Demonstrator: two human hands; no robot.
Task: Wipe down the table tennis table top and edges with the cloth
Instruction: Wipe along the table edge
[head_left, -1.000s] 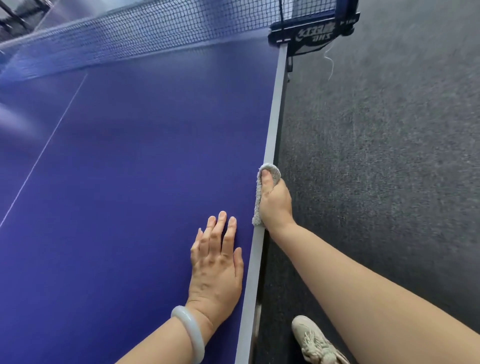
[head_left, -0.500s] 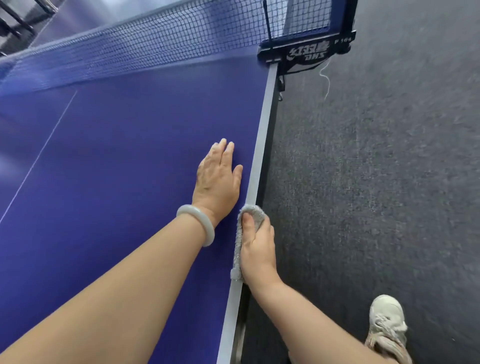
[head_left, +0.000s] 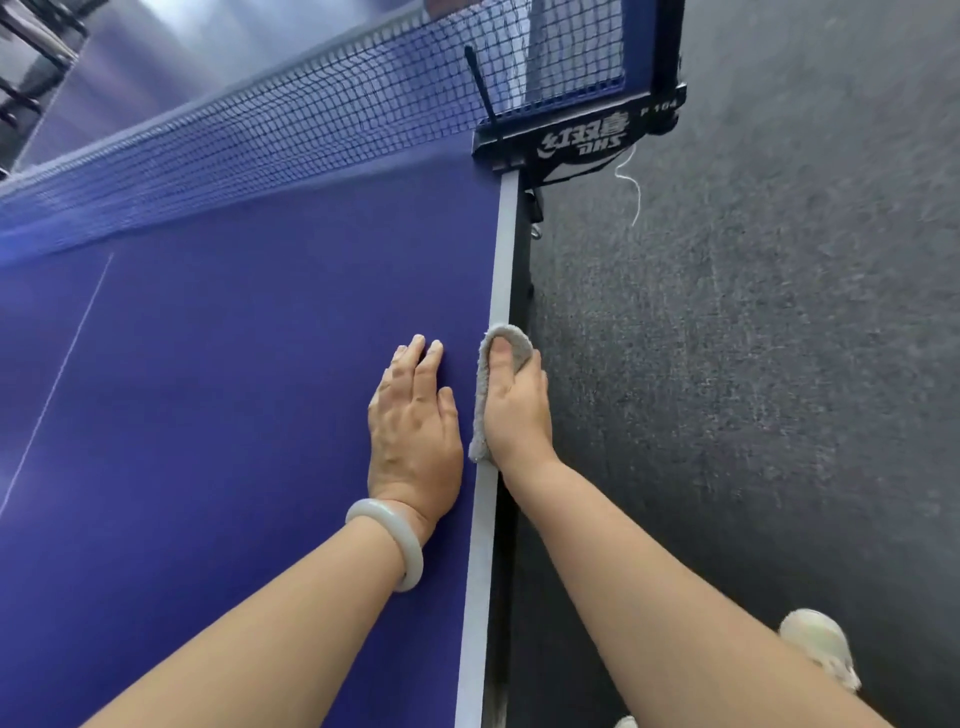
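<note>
Grey terry cloth (head_left: 485, 395) is wrapped over the table's side edge (head_left: 480, 545). The right hand (head_left: 519, 410) grips it, thumb on top, the other fingers hidden below the rim. Left hand (head_left: 413, 431) lies flat, fingers straight, on the blue table top (head_left: 234, 389) just beside. Edge's long axis runs away from both hands to the net clamp (head_left: 576, 137). Judgement: right hand leads, sliding that way.
</note>
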